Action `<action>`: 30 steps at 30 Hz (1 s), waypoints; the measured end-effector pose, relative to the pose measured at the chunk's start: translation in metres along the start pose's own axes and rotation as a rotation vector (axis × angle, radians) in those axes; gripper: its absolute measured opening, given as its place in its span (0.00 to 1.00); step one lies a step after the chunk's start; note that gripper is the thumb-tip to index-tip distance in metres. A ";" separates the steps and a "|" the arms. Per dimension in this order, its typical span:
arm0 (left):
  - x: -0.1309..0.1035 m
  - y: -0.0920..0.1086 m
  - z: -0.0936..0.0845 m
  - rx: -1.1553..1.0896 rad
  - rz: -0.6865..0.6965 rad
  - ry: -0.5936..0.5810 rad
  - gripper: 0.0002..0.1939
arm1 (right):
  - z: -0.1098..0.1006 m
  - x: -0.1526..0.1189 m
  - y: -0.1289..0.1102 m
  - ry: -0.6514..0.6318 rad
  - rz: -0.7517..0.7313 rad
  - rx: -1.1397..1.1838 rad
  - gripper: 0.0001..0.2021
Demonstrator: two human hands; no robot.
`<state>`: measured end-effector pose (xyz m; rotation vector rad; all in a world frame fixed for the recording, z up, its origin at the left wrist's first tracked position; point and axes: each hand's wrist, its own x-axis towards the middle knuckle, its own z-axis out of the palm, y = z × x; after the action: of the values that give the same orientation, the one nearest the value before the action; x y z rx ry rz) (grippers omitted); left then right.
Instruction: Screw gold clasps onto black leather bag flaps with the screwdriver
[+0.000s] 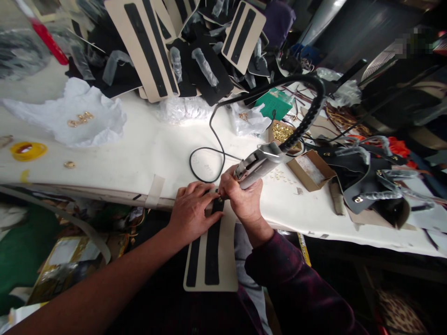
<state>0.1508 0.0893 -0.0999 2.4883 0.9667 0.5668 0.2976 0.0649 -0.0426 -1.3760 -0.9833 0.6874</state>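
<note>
My right hand (242, 197) is wrapped around a silver powered screwdriver (260, 165) with a thick black cord leaving its rear end. The tool tilts down toward a beige panel (228, 260) with black strips, and my hand hides its tip. The panel leans across the table's front edge, its lower end over my lap. My left hand (193, 209) holds the panel at its upper part, thumb and index finger on either side of a black strip (213, 251). Tiny gold-coloured bits show on that strip beside the index finger.
Similar panels (150, 51) are heaped at the back of the white table (157, 153). Gold fittings lie on white wrapping (77, 116); more fill a small box (282, 132). Beside an open carton (310, 170) lie dark bag pieces (359, 186). The thin cable (190, 160) loops across the tabletop.
</note>
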 end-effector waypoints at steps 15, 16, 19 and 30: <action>0.000 0.000 0.000 0.014 0.006 0.008 0.23 | 0.000 0.003 0.000 -0.020 0.015 0.027 0.20; 0.000 0.000 0.000 0.015 0.006 0.007 0.23 | 0.000 0.004 0.000 -0.033 0.018 0.031 0.19; 0.000 0.001 0.000 0.019 0.005 0.012 0.23 | -0.002 0.005 0.000 -0.107 0.002 0.066 0.20; 0.001 0.001 0.001 0.005 -0.004 0.020 0.22 | -0.019 0.033 -0.036 -0.026 -0.098 -0.154 0.25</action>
<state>0.1524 0.0887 -0.0996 2.4892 0.9821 0.5902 0.3248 0.0808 -0.0003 -1.4451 -1.1358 0.5668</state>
